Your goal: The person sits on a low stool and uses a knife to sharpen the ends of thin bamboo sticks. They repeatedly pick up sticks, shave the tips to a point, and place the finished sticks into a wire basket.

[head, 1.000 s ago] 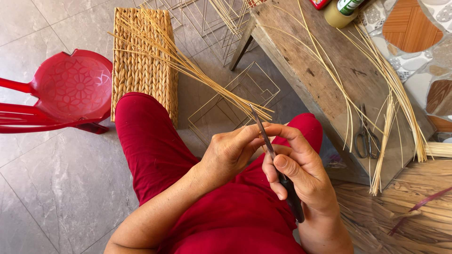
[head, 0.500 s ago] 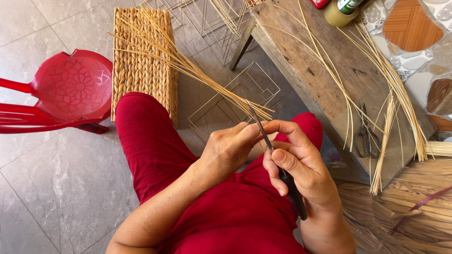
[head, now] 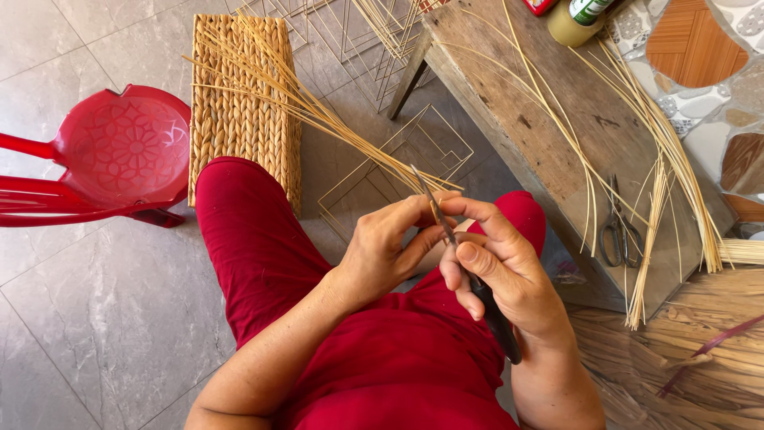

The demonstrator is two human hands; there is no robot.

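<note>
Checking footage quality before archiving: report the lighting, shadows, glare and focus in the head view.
Head view: soft, even daylight; only faint shadows under the wooden bench and red chair; mild sheen on the floor tiles, no harsh glare; both hands, left hand and right hand, sharp, as are the straw strands; slight wide-angle stretch at the edges.

Bright, even daylight; no single source in view, light appears diffuse. Shadows soft: a faint one under the red chair [head: 119, 155] on the floor tiles [head: 95, 318], a darker one beneath the worktop [head: 557, 135] edge. Mild sheen on the glossy tiles, no hard glare. Colours saturated, reds strong. Focus sharp across the centre; left hand [head: 390, 251] and right hand [head: 501, 267] crisp, no motion blur. Thin straw strands [head: 318, 119] resolved individually. Wide-angle lens: straight edges bow slightly toward the frame borders, corners stretched. Slight softness at the bottom right.
</note>
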